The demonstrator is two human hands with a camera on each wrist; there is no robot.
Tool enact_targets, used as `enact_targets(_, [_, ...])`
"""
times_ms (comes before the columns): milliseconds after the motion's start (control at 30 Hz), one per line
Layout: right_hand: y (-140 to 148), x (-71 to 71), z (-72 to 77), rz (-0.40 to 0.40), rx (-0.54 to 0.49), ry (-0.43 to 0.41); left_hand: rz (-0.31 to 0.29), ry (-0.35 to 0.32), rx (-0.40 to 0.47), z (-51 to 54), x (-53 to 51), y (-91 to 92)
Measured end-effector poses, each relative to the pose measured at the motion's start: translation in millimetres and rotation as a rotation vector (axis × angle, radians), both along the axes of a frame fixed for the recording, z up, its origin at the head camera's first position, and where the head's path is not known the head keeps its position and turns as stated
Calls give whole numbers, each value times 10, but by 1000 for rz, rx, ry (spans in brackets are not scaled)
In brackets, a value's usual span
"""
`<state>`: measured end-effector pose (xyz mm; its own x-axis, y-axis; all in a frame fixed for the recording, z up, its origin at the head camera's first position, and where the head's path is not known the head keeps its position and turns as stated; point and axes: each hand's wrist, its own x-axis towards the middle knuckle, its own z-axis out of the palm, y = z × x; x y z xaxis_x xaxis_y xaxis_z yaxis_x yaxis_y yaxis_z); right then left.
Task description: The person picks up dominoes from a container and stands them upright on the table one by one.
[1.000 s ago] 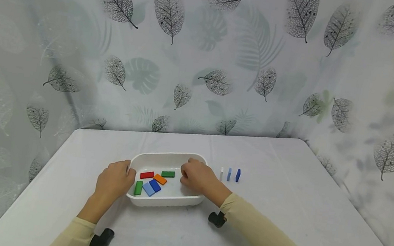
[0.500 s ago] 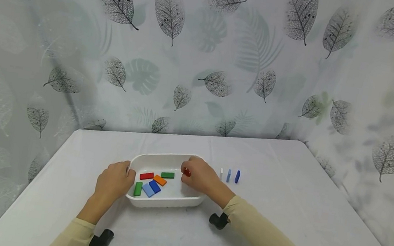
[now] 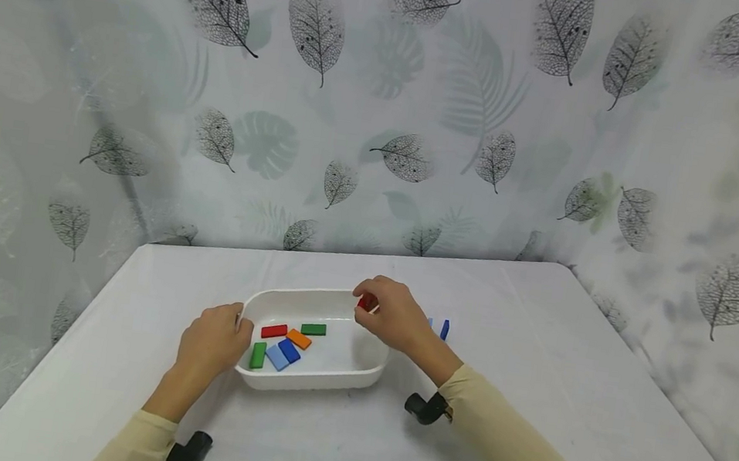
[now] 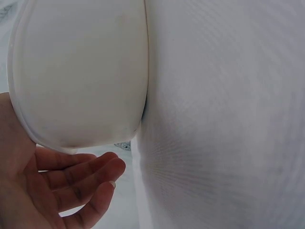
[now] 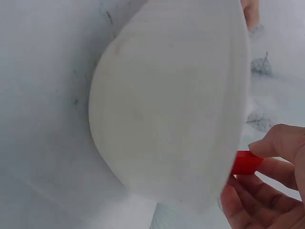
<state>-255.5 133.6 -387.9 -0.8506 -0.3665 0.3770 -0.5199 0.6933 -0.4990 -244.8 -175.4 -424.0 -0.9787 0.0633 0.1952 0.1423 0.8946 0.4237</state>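
Observation:
My left hand (image 3: 212, 341) grips the left end of a white tray (image 3: 307, 384), thumb side at the rim; the left wrist view shows its fingers bent below the tray's outer wall. Between the thumb and fingers of my right hand (image 3: 393, 315) is a red domino block (image 5: 246, 162), held above the tray's far right rim. Inside the tray lie another red block (image 3: 274, 331), an orange block (image 3: 299, 339), a blue block (image 3: 289, 350), a light blue block (image 3: 277, 357) and two green blocks (image 3: 314, 329), flat on its floor.
Just right of the tray, a dark blue block (image 3: 444, 330) stands upright on the white-covered table (image 3: 536, 346). A light blue block (image 3: 430, 322) beside it is mostly hidden by my right hand. Behind the table hangs a leaf-patterned curtain (image 3: 372, 106).
From low in the tray, my right hand has risen and moved right with the red block, now covering the upright white block. The left hand keeps its place on the tray.

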Motion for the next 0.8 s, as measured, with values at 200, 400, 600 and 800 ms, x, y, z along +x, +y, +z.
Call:
enact_targets(200, [177, 34, 56, 0, -150, 41, -1, 4, 5, -8, -9, 7])
enact_targets(400, [311, 48, 72, -6, -247, 58, 3, -5, 12, 1, 6, 8])
enact_targets(600, [417, 47, 80, -34, -276, 71, 0, -1, 8, -2, 6, 4])
enact_targets(800, [533, 81, 92, -63, -285, 80, 0, -1, 8, -3, 2, -2])
